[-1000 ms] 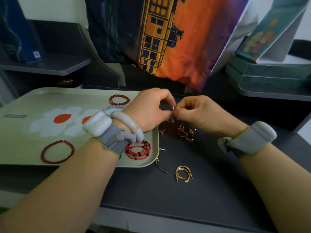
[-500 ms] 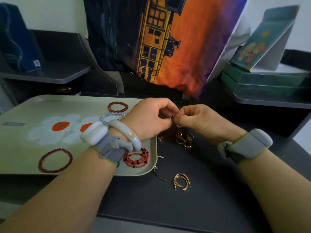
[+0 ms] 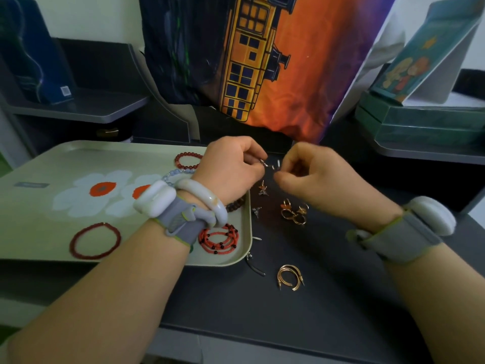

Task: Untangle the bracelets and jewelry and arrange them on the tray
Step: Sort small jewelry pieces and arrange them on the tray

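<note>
- I saw a pale green tray with white-and-orange flowers (image 3: 39, 206) holding a thin dark red bead loop (image 3: 95, 240), a coiled coral-and-black bead strand (image 3: 218, 239) and a red round-bead bracelet (image 3: 186, 160).
- Gold hoop earrings (image 3: 290, 277) lay on the dark table (image 3: 301, 324), near a tangled gold cluster (image 3: 294, 212).
- A small silver piece (image 3: 267, 164) hung pinched at fingertips.

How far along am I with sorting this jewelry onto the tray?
Partly done. On the tray lie several bracelets: a thin red loop, a coral and black beaded one and a red bead bracelet. In hand: your left hand and right hand pinch a small silver piece. Left on the dark table: gold hoop earrings, a gold cluster and small silver bits.
</note>
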A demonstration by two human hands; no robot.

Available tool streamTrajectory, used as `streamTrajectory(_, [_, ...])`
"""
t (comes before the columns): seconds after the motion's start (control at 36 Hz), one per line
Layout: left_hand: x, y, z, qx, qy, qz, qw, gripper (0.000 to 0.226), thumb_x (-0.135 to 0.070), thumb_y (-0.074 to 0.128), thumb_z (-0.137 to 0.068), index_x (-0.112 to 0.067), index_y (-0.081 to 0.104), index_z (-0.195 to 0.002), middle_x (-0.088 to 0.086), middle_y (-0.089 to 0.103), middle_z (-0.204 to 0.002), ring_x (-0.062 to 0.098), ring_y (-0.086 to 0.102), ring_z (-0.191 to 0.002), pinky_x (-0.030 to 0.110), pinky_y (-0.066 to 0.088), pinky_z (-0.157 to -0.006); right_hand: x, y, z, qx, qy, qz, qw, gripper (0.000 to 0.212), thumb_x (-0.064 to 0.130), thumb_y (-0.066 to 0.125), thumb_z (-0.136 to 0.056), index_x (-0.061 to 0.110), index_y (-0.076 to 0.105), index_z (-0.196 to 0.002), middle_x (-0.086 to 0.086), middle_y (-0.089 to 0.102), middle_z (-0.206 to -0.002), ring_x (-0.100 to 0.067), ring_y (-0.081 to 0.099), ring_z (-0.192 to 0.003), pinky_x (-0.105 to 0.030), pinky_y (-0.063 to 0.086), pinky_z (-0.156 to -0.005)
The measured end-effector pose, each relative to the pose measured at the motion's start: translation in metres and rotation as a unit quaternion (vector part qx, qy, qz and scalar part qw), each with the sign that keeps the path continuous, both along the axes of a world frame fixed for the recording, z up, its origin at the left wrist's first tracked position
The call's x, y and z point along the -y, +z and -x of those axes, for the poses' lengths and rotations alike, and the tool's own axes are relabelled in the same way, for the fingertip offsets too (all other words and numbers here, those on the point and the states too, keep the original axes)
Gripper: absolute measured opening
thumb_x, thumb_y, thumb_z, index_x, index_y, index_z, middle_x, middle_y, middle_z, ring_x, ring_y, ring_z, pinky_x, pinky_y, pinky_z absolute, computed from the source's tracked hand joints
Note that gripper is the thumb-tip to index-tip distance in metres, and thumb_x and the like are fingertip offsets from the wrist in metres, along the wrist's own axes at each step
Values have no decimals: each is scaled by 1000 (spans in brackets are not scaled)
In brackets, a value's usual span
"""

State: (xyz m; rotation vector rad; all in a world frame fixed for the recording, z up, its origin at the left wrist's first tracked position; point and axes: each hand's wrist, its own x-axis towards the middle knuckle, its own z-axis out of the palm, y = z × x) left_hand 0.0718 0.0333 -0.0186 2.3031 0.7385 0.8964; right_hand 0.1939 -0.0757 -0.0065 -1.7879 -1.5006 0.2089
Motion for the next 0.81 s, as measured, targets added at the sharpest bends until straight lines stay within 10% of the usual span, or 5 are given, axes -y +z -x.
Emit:
streamTrajectory(0.14, [-1, 0, 0, -2, 18, 11, 1000, 10, -17, 66, -83, -27, 65, -87, -9, 66, -77, 2, 62, -73, 10, 44, -64, 3, -6, 9, 7, 108, 167, 980, 9, 24, 71, -79, 20, 66, -73, 4, 64, -65, -1, 53, -56, -18, 46, -58])
streamTrajectory(0.5, [-2, -2, -3, -1, 8, 14, 1000, 14, -17, 61, -87, -24, 62, -100, -11, 63, -79, 2, 61, -77, 17, 48, -72, 1, -16, 25, 106, 121, 211, 964, 9, 26, 67, -80, 20, 70, -86, 10, 64, -69, 3, 55, -59, -6, 42, -57])
streamTrajectory(0.81, [0, -3, -4, 0, -9, 50, 999, 7, -19, 61, -87, -25, 63, -91, -9, 66, -75, 1, 66, -67, 27, 56, -73, 4, -8, 26, 172, 108, 267, 942, 14, 27, 64, -80, 17, 67, -89, 2, 66, -86, -14, 62, -79, -30, 53, -75])
